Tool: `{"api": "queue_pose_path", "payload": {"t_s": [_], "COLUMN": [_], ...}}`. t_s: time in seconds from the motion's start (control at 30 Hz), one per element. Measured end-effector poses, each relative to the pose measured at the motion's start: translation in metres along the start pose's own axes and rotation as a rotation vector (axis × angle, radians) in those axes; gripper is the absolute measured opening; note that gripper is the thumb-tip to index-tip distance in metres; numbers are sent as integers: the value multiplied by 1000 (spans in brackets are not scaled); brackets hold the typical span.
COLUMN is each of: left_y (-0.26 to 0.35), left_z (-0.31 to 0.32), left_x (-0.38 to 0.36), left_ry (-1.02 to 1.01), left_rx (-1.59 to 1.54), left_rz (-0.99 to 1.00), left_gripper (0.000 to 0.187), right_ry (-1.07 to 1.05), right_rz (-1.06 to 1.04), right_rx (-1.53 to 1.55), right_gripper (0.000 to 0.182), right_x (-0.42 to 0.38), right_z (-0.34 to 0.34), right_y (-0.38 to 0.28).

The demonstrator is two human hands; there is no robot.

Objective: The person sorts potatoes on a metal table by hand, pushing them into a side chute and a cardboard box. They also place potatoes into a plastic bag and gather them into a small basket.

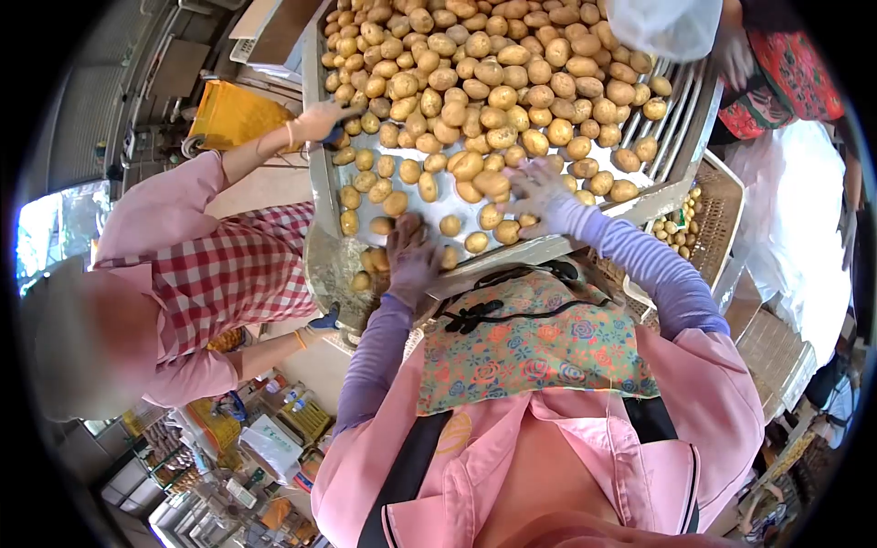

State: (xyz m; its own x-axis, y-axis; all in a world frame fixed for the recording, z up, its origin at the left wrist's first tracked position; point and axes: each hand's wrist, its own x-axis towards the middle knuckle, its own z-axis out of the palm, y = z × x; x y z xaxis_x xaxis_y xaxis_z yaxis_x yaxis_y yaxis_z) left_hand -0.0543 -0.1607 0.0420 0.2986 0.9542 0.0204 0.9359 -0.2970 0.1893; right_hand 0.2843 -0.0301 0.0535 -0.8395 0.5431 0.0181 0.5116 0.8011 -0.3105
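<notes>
Many potatoes (475, 82) cover the metal sorting tray (322, 196), heaped thick at its far end and thinning to scattered single tubers near the wearer's hands.

Left hand (411, 258): gloved, purple sleeve, lying palm down at the tray's near edge. Fingers are spread over a few potatoes; one potato (382, 225) sits just beyond the fingertips, another cluster (370, 265) just to its outer side at the tray lip. Whether the fingers close on anything underneath cannot be told; motion blur hides them.

Right hand (541, 194): gloved, also blurred, fingers splayed flat over the potatoes. A large potato (491, 183) touches its thumb side. Loose tubers (498, 228) lie just nearer the body than this hand. No grip is visible.

The two hands are apart, a few potatoes between them.

To the outer side of the left hand, a co-worker in pink sleeves and red check apron reaches a gloved hand (320, 119) onto the tray's side rim. To the outer side of the right hand, a plastic crate (717, 205) holds small potatoes. A second co-worker's patterned garment (786, 82) is at the far corner beyond it.
</notes>
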Motion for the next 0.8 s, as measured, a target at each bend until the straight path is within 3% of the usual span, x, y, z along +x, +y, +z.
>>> {"api": "queue_pose_path", "payload": {"t_s": [0.07, 0.1, 0.13, 0.2, 0.27, 0.3, 0.37, 0.4, 0.43, 0.47, 0.53, 0.6, 0.63, 0.7, 0.8], "left_y": [-18, -40, -34, -12, -25, -29, 3, 26, 41, 55, 52, 29, 22, 8, -16], "left_z": [-6, 0, -15, -64, -31, -4, 30, 34, 26, 13, 10, 23, 21, 11, 13], "left_x": [-10, -9, 8, 55, 96, 115, 131, 136, 137, 130, 104, 62, 48, 26, 7], "left_ry": [93, -153, -154, -61, 185, 209, 151, 71, 77, -41, -168, 13, 18, 0, -16], "left_rx": [141, 168, 168, -178, 11, 56, 63, 22, 15, -25, -61, -60, -270, -242, -133], "left_rz": [-55, -25, -25, -235, 41, 71, -10, -121, -144, -135, -137, 109, 50, 18, -30], "left_gripper": [30, 32, 32, 36, 40, 42, 44, 46, 46, 51, 56, 55, 52, 51, 49], "right_ry": [3, -13, -31, -49, -71, -17, 7, -9, -78, -149, 162, 378, 213, -117, -262], "right_rz": [-28, -67, -109, -130, -163, -252, -395, -409, -379, -348, -414, -371, -183, 98, 99], "right_rx": [33, 63, 91, 81, 63, 102, 237, 238, 352, 470, 444, 68, -20, -148, -98], "right_gripper": [66, 66, 67, 62, 58, 52, 36, 36, 35, 33, 31, 40, 50, 79, 82], "right_x": [25, 37, 50, 80, 92, 94, 92, 84, 73, 60, 27, 2, -3, -10, 21], "right_z": [13, 22, 30, 41, 61, 79, 84, 84, 84, 84, 80, 38, 14, 14, 11], "right_y": [-16, -25, -33, -61, -76, -81, -76, -64, -47, -29, 12, 38, 37, 47, 32]}}
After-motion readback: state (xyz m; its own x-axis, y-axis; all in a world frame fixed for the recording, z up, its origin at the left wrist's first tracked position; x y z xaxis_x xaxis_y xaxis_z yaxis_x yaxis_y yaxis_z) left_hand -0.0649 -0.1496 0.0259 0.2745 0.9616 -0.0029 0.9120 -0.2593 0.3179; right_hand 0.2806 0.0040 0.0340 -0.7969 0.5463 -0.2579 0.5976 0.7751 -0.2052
